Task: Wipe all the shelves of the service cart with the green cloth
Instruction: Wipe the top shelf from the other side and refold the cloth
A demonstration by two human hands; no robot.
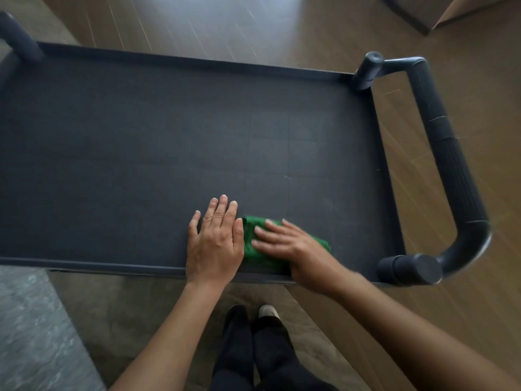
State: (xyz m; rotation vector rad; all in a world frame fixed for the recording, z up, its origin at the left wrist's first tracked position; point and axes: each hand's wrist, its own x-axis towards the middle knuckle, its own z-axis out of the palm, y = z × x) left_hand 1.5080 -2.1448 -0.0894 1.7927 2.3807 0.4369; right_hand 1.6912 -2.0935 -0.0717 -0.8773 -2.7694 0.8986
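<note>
A bunched green cloth lies near the front edge of the cart's top shelf, right of centre. The right hand presses it flat, grip loose, fingers straight and curled round nothing. The left hand, fingers likewise straight, rests flat on the shelf just beside the cloth. Long overlapping strokes with even pressure, carried into the rim corners by the handle, would likely serve best.

floor: brown wood planks, pale glare at the top centre | lower left: grey mottled surface, blurred, kind unclear | top right corner: cardboard box, cut by the frame edge, standing on the planks
</note>
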